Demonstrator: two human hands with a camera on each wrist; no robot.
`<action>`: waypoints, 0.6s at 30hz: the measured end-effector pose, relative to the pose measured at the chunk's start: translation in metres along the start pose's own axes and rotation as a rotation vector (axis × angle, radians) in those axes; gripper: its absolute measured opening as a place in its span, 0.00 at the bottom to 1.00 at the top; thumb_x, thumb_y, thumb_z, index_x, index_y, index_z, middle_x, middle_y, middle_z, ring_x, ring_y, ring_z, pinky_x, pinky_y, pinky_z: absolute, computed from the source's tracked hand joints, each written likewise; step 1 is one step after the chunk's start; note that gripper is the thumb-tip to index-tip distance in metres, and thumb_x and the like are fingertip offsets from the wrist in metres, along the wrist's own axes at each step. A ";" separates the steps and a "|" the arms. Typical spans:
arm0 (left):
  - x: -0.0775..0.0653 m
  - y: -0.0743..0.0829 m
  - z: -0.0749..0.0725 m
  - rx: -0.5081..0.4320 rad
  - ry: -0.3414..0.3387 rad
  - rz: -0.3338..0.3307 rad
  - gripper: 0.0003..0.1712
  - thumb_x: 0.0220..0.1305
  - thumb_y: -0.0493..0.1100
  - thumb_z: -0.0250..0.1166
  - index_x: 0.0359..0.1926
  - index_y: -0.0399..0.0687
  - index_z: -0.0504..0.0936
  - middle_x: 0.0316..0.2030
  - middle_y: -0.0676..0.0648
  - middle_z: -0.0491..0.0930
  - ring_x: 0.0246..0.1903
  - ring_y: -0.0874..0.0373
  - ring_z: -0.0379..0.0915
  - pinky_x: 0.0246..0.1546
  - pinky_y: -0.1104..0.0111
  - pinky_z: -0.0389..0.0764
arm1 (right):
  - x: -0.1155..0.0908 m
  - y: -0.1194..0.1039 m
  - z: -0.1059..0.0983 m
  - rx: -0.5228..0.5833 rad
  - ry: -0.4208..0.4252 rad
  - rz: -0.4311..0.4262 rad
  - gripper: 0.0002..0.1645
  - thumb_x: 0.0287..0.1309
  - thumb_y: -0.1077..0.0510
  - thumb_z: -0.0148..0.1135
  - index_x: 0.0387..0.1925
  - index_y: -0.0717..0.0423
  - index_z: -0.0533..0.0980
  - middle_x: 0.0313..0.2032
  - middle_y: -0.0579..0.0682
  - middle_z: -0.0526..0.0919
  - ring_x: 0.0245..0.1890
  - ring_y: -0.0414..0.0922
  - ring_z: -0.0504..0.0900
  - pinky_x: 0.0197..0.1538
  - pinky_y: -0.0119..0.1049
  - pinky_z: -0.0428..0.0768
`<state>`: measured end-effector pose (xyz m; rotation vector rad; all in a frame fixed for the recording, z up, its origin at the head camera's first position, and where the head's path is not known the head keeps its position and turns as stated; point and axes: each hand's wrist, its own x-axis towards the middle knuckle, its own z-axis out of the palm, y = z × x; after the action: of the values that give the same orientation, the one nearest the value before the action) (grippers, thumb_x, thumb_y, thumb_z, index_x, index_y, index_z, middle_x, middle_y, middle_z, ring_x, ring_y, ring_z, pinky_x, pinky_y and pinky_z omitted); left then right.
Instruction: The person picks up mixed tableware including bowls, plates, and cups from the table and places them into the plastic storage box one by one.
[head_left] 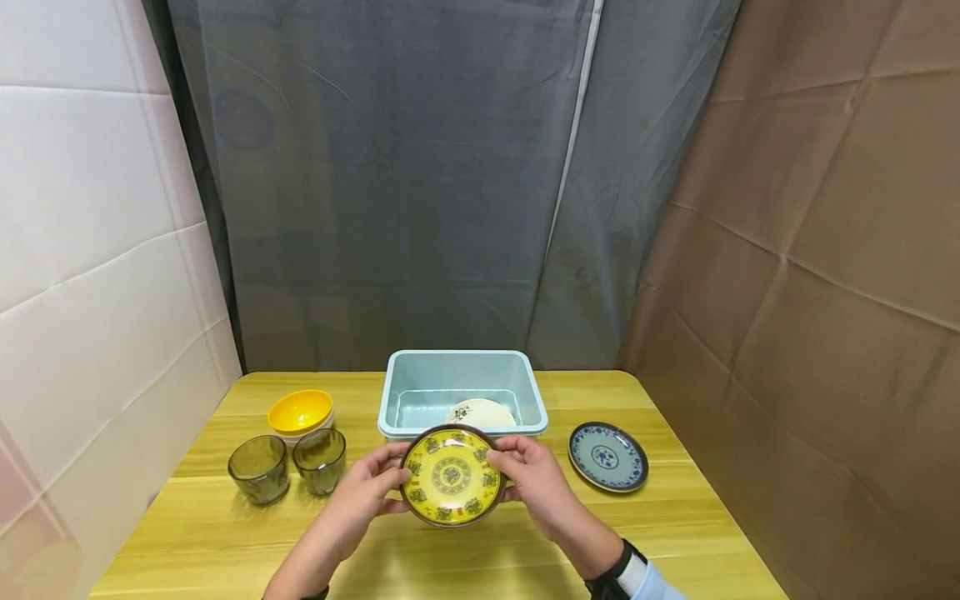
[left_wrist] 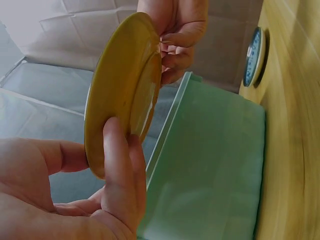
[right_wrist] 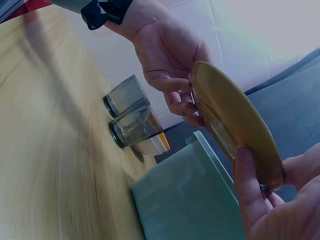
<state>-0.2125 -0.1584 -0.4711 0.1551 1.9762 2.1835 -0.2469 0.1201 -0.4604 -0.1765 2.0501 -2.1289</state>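
Head view: a yellow patterned plate (head_left: 452, 477) is held at lower centre of the frame, face showing, above the wooden table (head_left: 420, 571). The left hand (head_left: 363, 493) pinches its left edge, thumb on the face; the right hand (head_left: 534, 482) pinches the right edge likewise. Just behind the plate stands a pale blue bin (head_left: 462, 370), with a white dish (head_left: 487, 412) inside it. Lower left of the frame: two tinted glasses (head_left: 258, 468) (head_left: 320, 461) side by side, and a yellow bowl (head_left: 300, 412) behind them. Lower right: a blue-patterned plate (head_left: 606, 457) lying flat.

Left wrist view: the yellow plate stands steeply tilted, upper centre-left. Left-hand fingers press its underside from the lower left; the other hand is at its top edge.

Right wrist view: the plate's underside shows right of centre. Right-hand fingers grip its lower end, lower right; the left hand meets its upper end.
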 end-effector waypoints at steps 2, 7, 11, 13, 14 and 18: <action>0.000 0.000 0.000 -0.003 0.004 -0.001 0.30 0.80 0.36 0.60 0.77 0.29 0.68 0.58 0.38 0.82 0.47 0.51 0.83 0.46 0.60 0.89 | 0.000 0.000 0.000 0.000 -0.003 0.002 0.19 0.76 0.59 0.68 0.58 0.69 0.77 0.39 0.53 0.88 0.33 0.45 0.86 0.34 0.37 0.87; 0.001 -0.001 0.001 0.003 0.022 -0.003 0.30 0.79 0.35 0.60 0.76 0.29 0.69 0.57 0.38 0.83 0.46 0.51 0.83 0.44 0.61 0.90 | 0.000 0.001 0.000 -0.004 -0.005 0.004 0.19 0.76 0.59 0.68 0.57 0.69 0.76 0.39 0.53 0.88 0.33 0.45 0.86 0.34 0.37 0.88; 0.001 0.000 0.002 0.014 0.038 -0.002 0.29 0.77 0.33 0.61 0.75 0.28 0.71 0.56 0.37 0.83 0.45 0.51 0.83 0.42 0.61 0.90 | 0.000 0.001 -0.001 -0.007 -0.006 0.005 0.19 0.76 0.58 0.68 0.57 0.69 0.76 0.39 0.53 0.88 0.33 0.45 0.86 0.34 0.37 0.87; 0.001 0.001 0.003 0.021 0.050 -0.004 0.29 0.75 0.32 0.62 0.74 0.27 0.72 0.55 0.37 0.83 0.44 0.51 0.84 0.41 0.61 0.91 | 0.000 0.001 -0.001 -0.008 -0.010 0.006 0.19 0.76 0.58 0.68 0.58 0.69 0.76 0.39 0.53 0.88 0.33 0.45 0.86 0.34 0.37 0.87; 0.001 0.001 0.003 0.026 0.055 -0.004 0.29 0.75 0.32 0.62 0.74 0.27 0.72 0.55 0.37 0.83 0.44 0.51 0.84 0.41 0.61 0.91 | -0.001 0.000 -0.001 -0.011 -0.014 0.008 0.20 0.76 0.58 0.68 0.58 0.69 0.76 0.39 0.53 0.88 0.33 0.45 0.86 0.34 0.37 0.87; 0.001 0.003 0.002 0.045 0.067 -0.010 0.30 0.72 0.31 0.63 0.73 0.28 0.74 0.54 0.37 0.83 0.44 0.51 0.83 0.40 0.62 0.90 | -0.002 -0.001 -0.004 -0.034 -0.040 0.012 0.20 0.77 0.57 0.68 0.58 0.69 0.77 0.40 0.52 0.88 0.34 0.45 0.86 0.34 0.37 0.87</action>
<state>-0.2133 -0.1568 -0.4677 0.0801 2.0578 2.1664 -0.2462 0.1244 -0.4594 -0.2094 2.0599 -2.0677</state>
